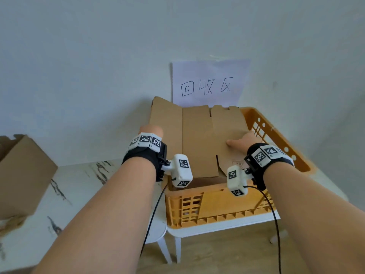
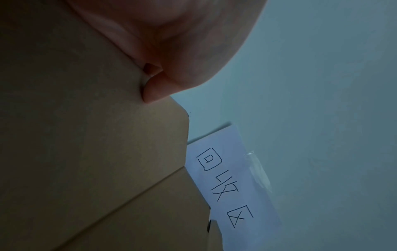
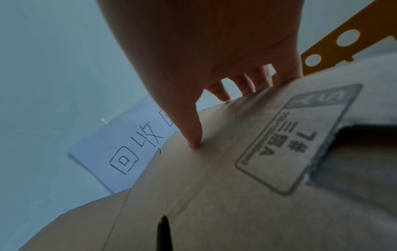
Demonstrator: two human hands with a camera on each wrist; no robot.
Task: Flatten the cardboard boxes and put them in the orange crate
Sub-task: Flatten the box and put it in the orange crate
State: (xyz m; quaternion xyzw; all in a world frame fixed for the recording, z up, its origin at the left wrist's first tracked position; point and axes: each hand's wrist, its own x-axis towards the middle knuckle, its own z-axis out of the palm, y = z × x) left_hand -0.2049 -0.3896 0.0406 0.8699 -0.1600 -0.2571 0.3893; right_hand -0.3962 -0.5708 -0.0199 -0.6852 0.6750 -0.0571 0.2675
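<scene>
A flattened brown cardboard box [image 1: 197, 139] stands tilted in the orange crate [image 1: 217, 204], its top leaning toward the wall. My left hand [image 1: 151, 130] grips the sheet's left edge; in the left wrist view the thumb [image 2: 154, 91] lies against the cardboard [image 2: 86, 135]. My right hand [image 1: 243, 141] holds the right side. Its thumb [image 3: 193, 135] presses on the printed face [image 3: 214, 186], while the fingers [image 3: 238, 84] reach over the far edge beside the crate rim [image 3: 322, 47].
Another cardboard box [image 1: 21, 175], still in shape, sits on the marble-patterned table [image 1: 79, 194] at the left. The crate rests on a small white table [image 1: 217, 226] against the wall. A handwritten paper sign [image 1: 207, 84] hangs behind it. Wooden floor lies below.
</scene>
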